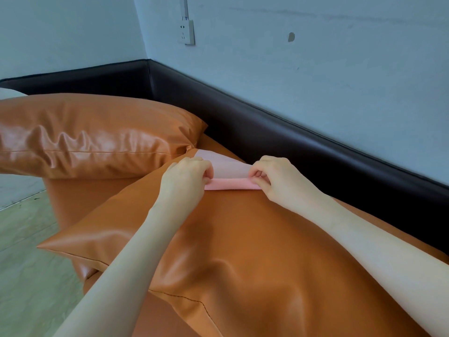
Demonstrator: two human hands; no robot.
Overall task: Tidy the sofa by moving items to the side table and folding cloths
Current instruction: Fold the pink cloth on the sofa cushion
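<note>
Folding the soft pink cloth (pixel 227 175) | your left hand (pixel 185 178) and right hand (pixel 275 178) pinch its near edge, grip closed | cloth lies on the orange leather cushion (pixel 230 239) | next: press fold flat.

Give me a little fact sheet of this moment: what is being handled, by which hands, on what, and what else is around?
Item handled: pink cloth, partly folded
Left hand: pinching the cloth's left end
Right hand: pinching the cloth's right end
Surface: near orange cushion, under the cloth
Beyond: second orange cushion, to the left
Sofa frame: dark backrest along the wall
Wall: white socket
Side table: not in view
</note>
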